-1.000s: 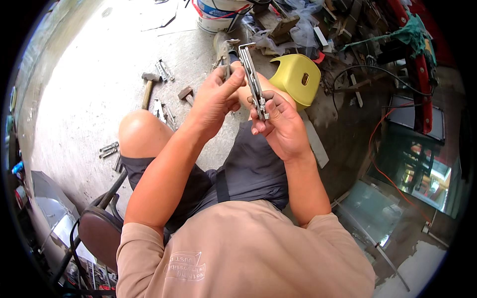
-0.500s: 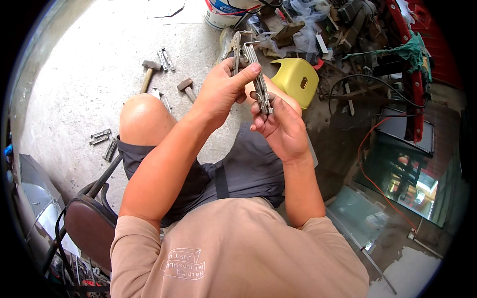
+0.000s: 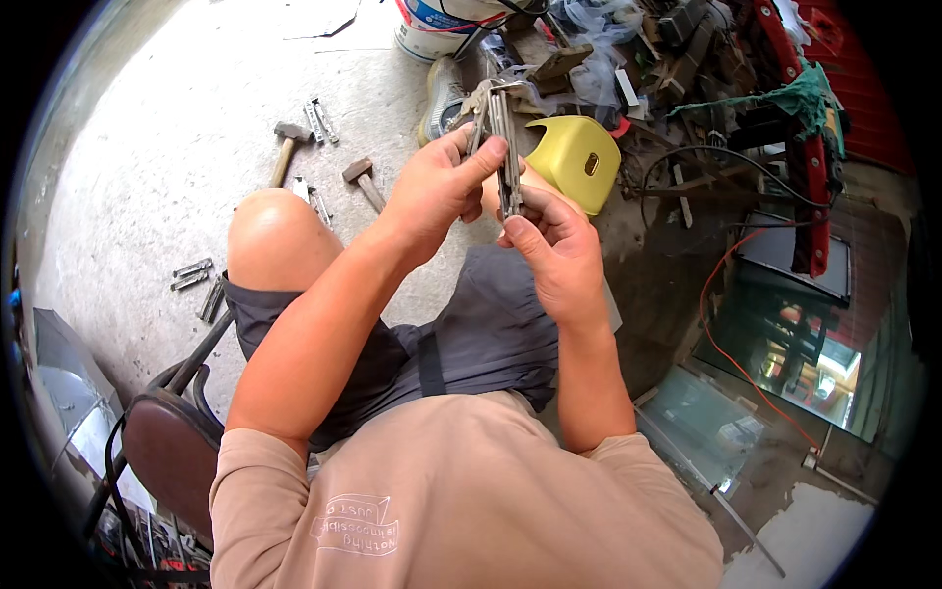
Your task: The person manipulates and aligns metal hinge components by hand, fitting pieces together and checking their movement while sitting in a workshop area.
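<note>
A long jointed metal fitting (image 3: 507,162), made of narrow silvery bars, is held nearly upright above my lap. My left hand (image 3: 439,189) grips its upper part, with the thumb pressed along the bars. At its lower end the thumb and fingers of my right hand (image 3: 559,245) are closed on it. Bent metal plates stick out at the top, and my left fingers partly hide the side behind. Exactly what kind of fitting it is, I cannot make out.
Two hammers (image 3: 287,147) (image 3: 364,182) lie on the concrete floor, near several small metal fittings (image 3: 321,122). A yellow plastic stool (image 3: 579,162) stands beyond my right hand. Behind it are a white bucket (image 3: 442,29) and a scrap pile (image 3: 677,59). Glass panels (image 3: 785,339) lie at right.
The lower end of the metal fitting has swung slightly left, so it stands more upright. My right hand has turned, its fingers now curled around the lower end with the thumb in front.
</note>
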{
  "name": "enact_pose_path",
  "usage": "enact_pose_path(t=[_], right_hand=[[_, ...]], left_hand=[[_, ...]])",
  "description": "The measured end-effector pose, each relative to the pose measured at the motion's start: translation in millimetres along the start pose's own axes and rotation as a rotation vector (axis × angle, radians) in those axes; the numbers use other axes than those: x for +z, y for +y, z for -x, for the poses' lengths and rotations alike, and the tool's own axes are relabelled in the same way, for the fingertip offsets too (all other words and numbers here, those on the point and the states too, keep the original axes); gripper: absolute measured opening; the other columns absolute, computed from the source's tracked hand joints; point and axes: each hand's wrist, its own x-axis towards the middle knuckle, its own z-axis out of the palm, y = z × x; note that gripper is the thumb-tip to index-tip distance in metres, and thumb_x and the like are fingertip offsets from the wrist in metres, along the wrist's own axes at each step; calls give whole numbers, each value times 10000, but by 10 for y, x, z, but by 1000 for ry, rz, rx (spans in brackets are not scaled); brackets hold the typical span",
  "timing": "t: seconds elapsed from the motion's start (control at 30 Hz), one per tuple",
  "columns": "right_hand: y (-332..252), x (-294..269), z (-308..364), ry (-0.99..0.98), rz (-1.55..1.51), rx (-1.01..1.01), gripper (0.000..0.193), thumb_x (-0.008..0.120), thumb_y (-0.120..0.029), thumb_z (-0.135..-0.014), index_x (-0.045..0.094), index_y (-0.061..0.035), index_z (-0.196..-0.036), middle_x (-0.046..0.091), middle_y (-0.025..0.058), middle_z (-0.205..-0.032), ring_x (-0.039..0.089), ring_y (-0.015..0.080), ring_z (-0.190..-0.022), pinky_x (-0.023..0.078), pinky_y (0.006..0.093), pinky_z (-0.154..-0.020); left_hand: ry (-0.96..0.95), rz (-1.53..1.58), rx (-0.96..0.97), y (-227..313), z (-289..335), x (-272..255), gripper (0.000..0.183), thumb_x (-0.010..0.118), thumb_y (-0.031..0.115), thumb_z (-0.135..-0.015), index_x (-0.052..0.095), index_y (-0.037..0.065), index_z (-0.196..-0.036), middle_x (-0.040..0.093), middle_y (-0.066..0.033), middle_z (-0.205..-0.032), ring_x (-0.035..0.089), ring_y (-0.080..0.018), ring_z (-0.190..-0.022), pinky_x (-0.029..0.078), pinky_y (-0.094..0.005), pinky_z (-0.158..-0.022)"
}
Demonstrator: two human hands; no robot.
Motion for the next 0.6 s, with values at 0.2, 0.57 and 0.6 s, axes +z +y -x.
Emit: enact_pose_path(t=[0.2, 0.57, 0.6], right_hand=[[33, 49, 41, 167, 306, -146, 377, 830, -35, -921, 690, 76, -1253, 724, 66, -1039, 697, 110, -851, 599, 274, -795], [-65, 6, 79, 201, 670, -257, 341, 864, -46, -830, 726, 50, -1126, 741, 137, -948, 728, 186, -769, 597, 310, -732], [-82, -4, 82, 195, 690, -262, 339, 864, -47, -829, 726, 50, -1123, 742, 138, -952, 729, 192, -765, 598, 316, -731]], left_hand=[[-76, -66, -52, -79, 17, 30, 301, 670, 376, -1086, 639, 80, -1123, 539, 65, -742, 375, -32, -563, 269, -236, -529], [-117, -45, -63, -79, 42, 30, 246, 613, 293, -1119, 643, 58, -1185, 530, 69, -733, 351, -30, -537, 264, -230, -519], [-124, -36, -62, -79, 46, 39, 247, 610, 293, -1121, 642, 58, -1188, 527, 70, -731, 349, -30, -536, 264, -230, -518]])
